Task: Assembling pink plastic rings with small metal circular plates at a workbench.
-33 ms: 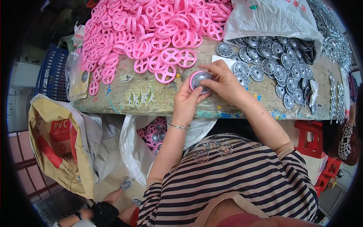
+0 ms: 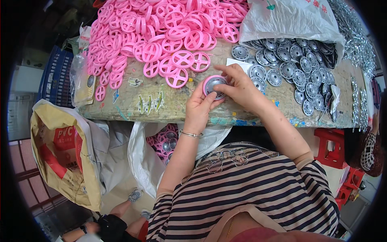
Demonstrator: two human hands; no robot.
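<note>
Across a paint-stained tabletop (image 2: 173, 100), pink wheels (image 2: 176, 33), gray discs (image 2: 299, 77), red stool (image 2: 331, 150) below.

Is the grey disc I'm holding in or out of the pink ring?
In: the pink ring encircles the grey disc; whether fully seated, cannot tell.

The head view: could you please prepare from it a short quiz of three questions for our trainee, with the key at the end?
1. True or false: the pile of gray discs lies to the right of the pile of pink rings.

2. Choose one. The left hand and the right hand both touch:
A) a red stool
B) a pink-rimmed gray disc
C) a white bag

3. Fill in: the bracelet is on the ____ wrist.

Key: 1 true; 2 B; 3 left.
</note>
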